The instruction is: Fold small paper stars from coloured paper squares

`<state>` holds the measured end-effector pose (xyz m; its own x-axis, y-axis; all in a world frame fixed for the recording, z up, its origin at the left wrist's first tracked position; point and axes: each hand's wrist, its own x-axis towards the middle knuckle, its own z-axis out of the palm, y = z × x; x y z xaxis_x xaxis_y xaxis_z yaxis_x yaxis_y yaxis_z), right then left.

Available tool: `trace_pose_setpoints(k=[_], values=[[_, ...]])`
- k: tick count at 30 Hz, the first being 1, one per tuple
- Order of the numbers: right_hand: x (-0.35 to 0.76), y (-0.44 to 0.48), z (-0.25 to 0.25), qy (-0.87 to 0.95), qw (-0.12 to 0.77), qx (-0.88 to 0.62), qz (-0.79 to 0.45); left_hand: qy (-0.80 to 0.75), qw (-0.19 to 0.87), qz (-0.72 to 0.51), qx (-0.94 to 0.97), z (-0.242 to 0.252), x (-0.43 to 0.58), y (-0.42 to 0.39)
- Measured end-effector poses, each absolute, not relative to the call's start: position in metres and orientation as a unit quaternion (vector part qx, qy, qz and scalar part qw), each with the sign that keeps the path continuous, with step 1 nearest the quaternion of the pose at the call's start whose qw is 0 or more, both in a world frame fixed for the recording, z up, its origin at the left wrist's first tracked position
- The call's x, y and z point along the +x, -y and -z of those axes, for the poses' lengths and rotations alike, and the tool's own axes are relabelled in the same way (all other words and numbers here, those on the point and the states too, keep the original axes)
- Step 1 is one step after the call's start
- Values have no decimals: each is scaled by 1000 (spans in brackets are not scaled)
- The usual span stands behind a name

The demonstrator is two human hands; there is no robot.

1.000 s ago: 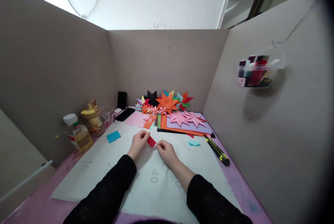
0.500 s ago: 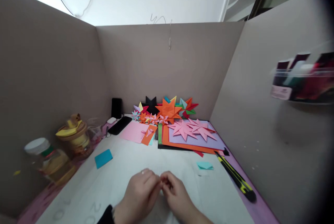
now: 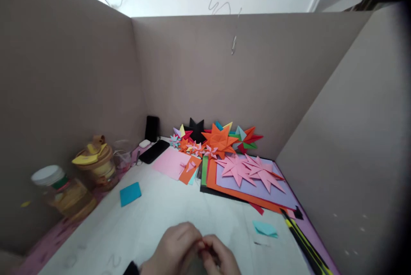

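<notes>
At the bottom edge of the head view my left hand (image 3: 173,249) and my right hand (image 3: 221,258) are pressed together, fingertips pinched on a small red paper piece (image 3: 203,246) that barely shows between them. Both hands sit over the white cutting mat (image 3: 154,215). A blue paper square (image 3: 130,193) lies on the mat to the left, and a light blue folded piece (image 3: 265,229) lies to the right.
Folded paper stars (image 3: 221,138) are piled against the back cardboard wall, with pink stars on stacked coloured sheets (image 3: 253,181). A yellow-black utility knife (image 3: 305,245) lies at the right. Jars (image 3: 64,193), a black phone (image 3: 154,152) and cardboard walls enclose the space.
The view has moved closer and lower, so my hands have slid to the bottom edge. The red piece, plainly visible a second ago, is now almost hidden between my pinched fingers.
</notes>
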<state>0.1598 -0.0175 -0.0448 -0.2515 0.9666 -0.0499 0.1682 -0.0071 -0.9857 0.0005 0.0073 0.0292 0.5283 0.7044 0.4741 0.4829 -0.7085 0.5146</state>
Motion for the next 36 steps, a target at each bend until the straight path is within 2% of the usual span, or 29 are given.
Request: trace_pose_setpoints(k=[4,9,12,20,27,31,36], values=[[165,16,27,593,409,-482,-499,-388,216,-339,830,-29,3,-9],[170,7,20,530,487,-517,-463,-441,317,-346,765,-30,-4,-21],[171,3,20,538,481,-513,-464,-438,368,-353,740,-25,-6,-27],[161,7,22,568,483,-521,-416,-433,337,-359,755,-13,-9,-30],[162,3,25,547,504,-516,-424,-439,358,-349,746,-5,-12,-37],[162,2,27,544,508,-501,-442,-455,403,-344,716,-1,-11,-39],[163,1,28,526,520,-487,-464,-475,477,-396,625,1,-10,-43]])
